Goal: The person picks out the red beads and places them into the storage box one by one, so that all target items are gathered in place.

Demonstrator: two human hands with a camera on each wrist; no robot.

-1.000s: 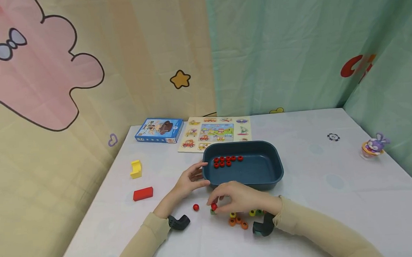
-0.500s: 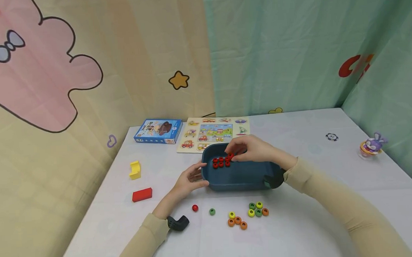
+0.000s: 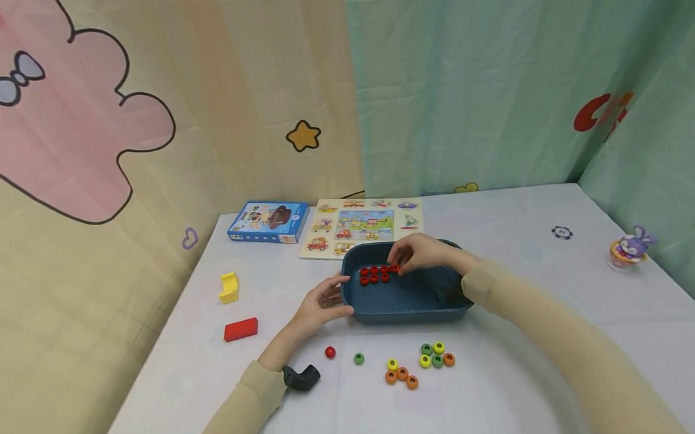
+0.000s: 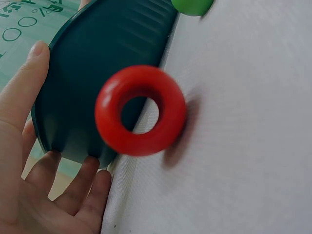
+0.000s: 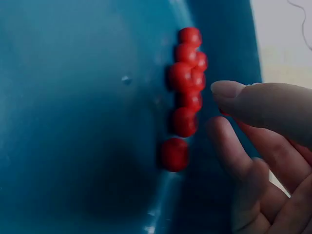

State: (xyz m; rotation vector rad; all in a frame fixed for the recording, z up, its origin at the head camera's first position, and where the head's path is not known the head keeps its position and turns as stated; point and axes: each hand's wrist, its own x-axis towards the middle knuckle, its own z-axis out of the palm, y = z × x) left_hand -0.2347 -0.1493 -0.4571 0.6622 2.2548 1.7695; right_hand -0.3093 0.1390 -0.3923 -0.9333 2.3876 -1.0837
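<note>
A dark teal tray (image 3: 411,315) stands mid-table, with a cluster of small red beads (image 3: 374,278) near its back left. My left hand (image 3: 319,307) holds the tray's left end; in the left wrist view the thumb lies along the rim while bent fingers touch the wall. Over the tray's far side, my right hand (image 3: 423,251) pinches a red bead, of which only a sliver shows under the thumb (image 5: 263,105) in the right wrist view. A loose red bead (image 4: 141,111) lies on the cloth in front of the tray, with a green bead (image 3: 359,358) beside it.
Orange beads (image 3: 402,373) and mixed yellow, green and orange beads (image 3: 437,362) lie nearer me. Left are a red block (image 3: 241,329) and yellow piece (image 3: 229,287). A blue box (image 3: 269,222) and picture puzzle board (image 3: 324,225) sit behind; a purple rabbit toy (image 3: 631,247) stands far right.
My right hand has picked up a red bead from beside the green one and carried it up into the tray, next to the other red beads. The left hand stays at the tray.
</note>
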